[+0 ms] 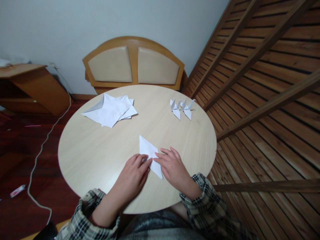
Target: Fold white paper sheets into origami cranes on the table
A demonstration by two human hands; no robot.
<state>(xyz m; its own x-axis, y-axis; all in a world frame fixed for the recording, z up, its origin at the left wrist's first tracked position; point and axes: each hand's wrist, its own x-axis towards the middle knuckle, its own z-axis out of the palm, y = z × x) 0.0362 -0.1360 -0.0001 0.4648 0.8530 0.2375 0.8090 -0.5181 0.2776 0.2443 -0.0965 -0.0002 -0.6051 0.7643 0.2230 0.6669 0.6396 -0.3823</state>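
Observation:
A white sheet of paper folded into a long diamond (148,145) lies on the round table, one tip pointing away from me and the other toward me. My left hand (135,171) is on its left side, fingers bent together and the tips pressing near the middle fold. From the right, my right hand (172,166) rests on the paper's edge with its fingers stretched out and apart. The fingertips of both hands nearly meet at the centre, where they hide part of the folds.
Loose white paper sheets (110,110) lie stacked at the table's far left. Two folded paper cranes (175,109) stand at the far right of the pale round table (100,156). Beyond is a wooden headboard (134,63); a slatted wooden wall (262,100) rises at the right.

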